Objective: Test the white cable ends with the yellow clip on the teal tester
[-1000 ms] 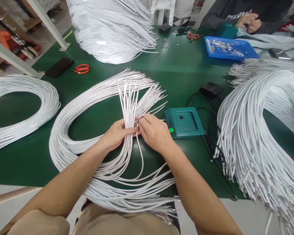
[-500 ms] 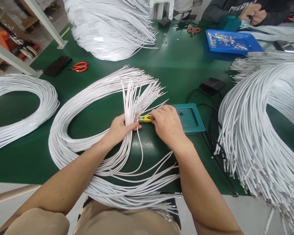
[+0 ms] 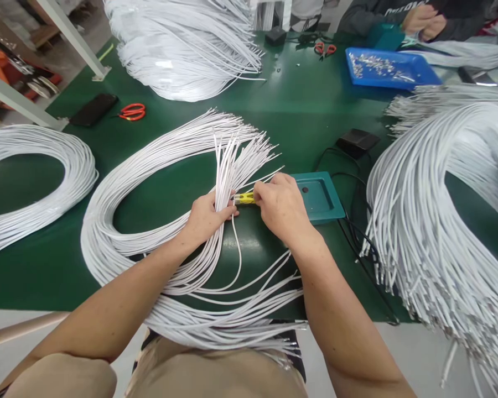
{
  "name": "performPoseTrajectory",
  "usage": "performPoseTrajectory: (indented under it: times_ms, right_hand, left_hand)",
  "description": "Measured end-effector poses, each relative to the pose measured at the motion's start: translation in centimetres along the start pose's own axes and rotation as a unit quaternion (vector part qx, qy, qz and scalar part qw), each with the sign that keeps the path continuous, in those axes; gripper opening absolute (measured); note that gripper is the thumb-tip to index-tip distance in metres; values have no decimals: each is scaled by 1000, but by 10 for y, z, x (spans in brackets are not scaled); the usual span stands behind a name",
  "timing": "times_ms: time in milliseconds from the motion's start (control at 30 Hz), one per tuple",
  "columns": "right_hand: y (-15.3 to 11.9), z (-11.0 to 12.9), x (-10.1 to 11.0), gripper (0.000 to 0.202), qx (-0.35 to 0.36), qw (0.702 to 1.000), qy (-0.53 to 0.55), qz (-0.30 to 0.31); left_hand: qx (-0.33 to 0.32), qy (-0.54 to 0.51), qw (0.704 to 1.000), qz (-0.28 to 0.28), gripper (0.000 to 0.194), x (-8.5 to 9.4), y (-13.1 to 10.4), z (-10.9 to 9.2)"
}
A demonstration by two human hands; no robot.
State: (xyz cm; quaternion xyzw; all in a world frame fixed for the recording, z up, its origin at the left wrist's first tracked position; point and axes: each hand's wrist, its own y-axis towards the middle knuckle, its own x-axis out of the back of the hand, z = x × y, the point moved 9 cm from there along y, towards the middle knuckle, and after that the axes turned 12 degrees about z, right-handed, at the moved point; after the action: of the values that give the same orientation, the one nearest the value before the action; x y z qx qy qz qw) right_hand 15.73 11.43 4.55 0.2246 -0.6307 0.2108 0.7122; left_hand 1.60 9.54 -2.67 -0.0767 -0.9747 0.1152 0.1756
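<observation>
My left hand (image 3: pixel 209 216) is wrapped round a bunch of white cables (image 3: pixel 224 185), whose free ends fan upward above the thumb. Over the fingers, one separate cable (image 3: pixel 238 249) curves down towards the table. In my right hand (image 3: pixel 280 207) is a small yellow tool (image 3: pixel 244 198) with a metal tip, pinched between thumb and fingers. Its tip meets the cables at my left fingertips; my fingers hide the rest of the tool, so its exact kind is unclear. The bunch belongs to a large white cable coil (image 3: pixel 103 221) lying on the green table. More loose cable ends (image 3: pixel 232 318) hang over the near edge.
A teal tray (image 3: pixel 318 196) with a black cord lies beside my right hand. Big cable bundles stand right (image 3: pixel 431 210), left (image 3: pixel 77 177) and behind (image 3: pixel 182 50). Red-handled scissors (image 3: pixel 133 111), a dark phone-like object (image 3: pixel 93 109) and a blue parts tray (image 3: pixel 392 69) lie farther back, near a co-worker's hands (image 3: pixel 424 22).
The upright cable ends in my left hand lean slightly further right. Both hands keep their grip, and the yellow tool stays at the cables. The whole view has shifted a little.
</observation>
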Motion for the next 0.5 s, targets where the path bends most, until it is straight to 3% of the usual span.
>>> performPoseTrajectory:
  times_ms: [67, 167, 233, 400, 500]
  right_hand:
    - [-4, -8, 6, 16, -33, 999, -13, -21]
    - [-13, -31, 12, 33, -145, 986, -48, -62]
    - [-16, -40, 8, 42, -183, 979, -66, -57]
    - [-14, -38, 7, 41, -169, 982, -52, -66]
    - [-12, -15, 18, 31, -82, 993, 44, -77]
  left_hand:
    - [4, -6, 1000, 5, 39, 0, 0, 1]
    - [11, -50, 998, 22, 42, -2, -1, 2]
    - [14, -63, 998, 28, 43, -2, -1, 2]
    - [12, -81, 996, 23, 44, 7, -5, 3]
    - [-6, -140, 990, 12, 48, 14, -9, 4]
